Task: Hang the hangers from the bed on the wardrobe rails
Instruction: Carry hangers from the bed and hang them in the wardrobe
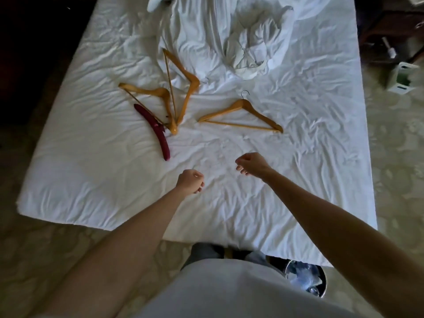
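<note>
From the head view, both arms reach out over the white bed (96, 171); the left hand (190, 181) and the right hand (251, 163) hang with fingers loosely curled and hold nothing. Farther on the sheet lie three wooden hangers: two overlapping on the left (183, 88) beside a dark red hanger (158, 131), and a single hanger (241, 115) to the right, just beyond the right hand.

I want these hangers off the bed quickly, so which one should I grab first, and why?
Probably reach the right hand forward to the lone wooden hanger. It lies nearest that hand and apart from the tangled wooden hangers and the maroon hanger; both hands hold nothing.
</note>
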Demonstrator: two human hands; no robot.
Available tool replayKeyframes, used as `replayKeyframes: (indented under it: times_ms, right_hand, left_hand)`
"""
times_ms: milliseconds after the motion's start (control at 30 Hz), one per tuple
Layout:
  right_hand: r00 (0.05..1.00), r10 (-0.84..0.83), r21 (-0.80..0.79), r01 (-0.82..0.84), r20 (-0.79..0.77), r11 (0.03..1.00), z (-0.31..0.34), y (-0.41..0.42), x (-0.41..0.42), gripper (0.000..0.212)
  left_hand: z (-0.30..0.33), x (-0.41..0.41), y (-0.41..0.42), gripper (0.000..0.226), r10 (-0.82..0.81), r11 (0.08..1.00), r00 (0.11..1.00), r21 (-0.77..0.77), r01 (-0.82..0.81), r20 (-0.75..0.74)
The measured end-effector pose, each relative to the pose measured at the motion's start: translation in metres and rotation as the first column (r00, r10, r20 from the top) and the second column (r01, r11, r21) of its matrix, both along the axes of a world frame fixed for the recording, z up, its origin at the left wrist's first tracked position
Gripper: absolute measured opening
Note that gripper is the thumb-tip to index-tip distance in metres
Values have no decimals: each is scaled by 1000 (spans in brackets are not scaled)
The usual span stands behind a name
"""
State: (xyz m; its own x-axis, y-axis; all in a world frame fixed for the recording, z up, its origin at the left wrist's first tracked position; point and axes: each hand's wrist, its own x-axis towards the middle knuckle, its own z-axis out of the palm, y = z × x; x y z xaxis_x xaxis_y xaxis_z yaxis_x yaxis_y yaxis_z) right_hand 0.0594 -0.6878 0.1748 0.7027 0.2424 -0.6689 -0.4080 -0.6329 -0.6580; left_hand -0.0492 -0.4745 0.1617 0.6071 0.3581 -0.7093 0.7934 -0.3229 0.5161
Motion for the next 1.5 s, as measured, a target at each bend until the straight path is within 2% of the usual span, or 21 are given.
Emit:
replayKeyframes:
  times_ms: [233,367,467,567,733,833,1000,1100,1167,1233,1267,1333,1400,1500]
  right_hand:
    - [998,-41,-29,42,40,999,-19,37,94,20]
    - [990,-139,3,139,10,990,-44,53,152,14]
    - [983,-185,-11,185,21,983,-73,58,196,15]
    - [983,-177,-97,181,41,979,-106,57,238,21]
    - [982,-103,-290,145,157,946,-159,49,287,20]
    - [984,-91,-334,137,150,932,-183,45,303,22]
    - [997,-58,-286,72,57,956,-230,54,317,10]
    - [996,-87,-223,77,-34,972,-246,78,322,16]
    - [989,-118,-167,102,-91,981,-259,98,324,21]
    - [967,-202,-117,185,-152,976,-270,116,326,28]
    - [936,-295,-96,281,-194,955,-276,124,326,34]
    - [835,-494,-98,486,-242,869,-288,136,328,39]
    - [762,-604,-93,600,-235,794,-295,144,327,32]
    - [711,-668,-72,671,-220,738,-295,154,328,24]
  left_hand:
    - [-10,119,52,14,8,1000,1000,19,-8,16]
    - [-26,187,70,7,-66,998,998,-13,66,-7]
    - [-49,237,84,9,-79,997,997,-11,78,-21]
    - [-82,286,99,17,-78,997,996,9,78,-40]
    - [-145,349,130,25,-23,992,999,127,26,-23]
    - [-161,371,139,27,-21,984,1000,176,22,-9]
    - [-189,393,143,29,-32,958,999,286,38,-27]
    - [-209,399,151,43,26,916,999,400,-12,-28]
    - [-221,403,156,46,20,872,998,489,11,-58]
    - [-229,407,160,45,8,839,996,543,40,-87]
    - [-233,409,163,46,11,837,996,546,40,-90]
    - [-243,412,169,43,19,869,998,495,14,-61]
    - [-248,412,173,35,36,908,998,419,-15,-42]
    - [-244,401,168,31,10,921,998,390,18,-69]
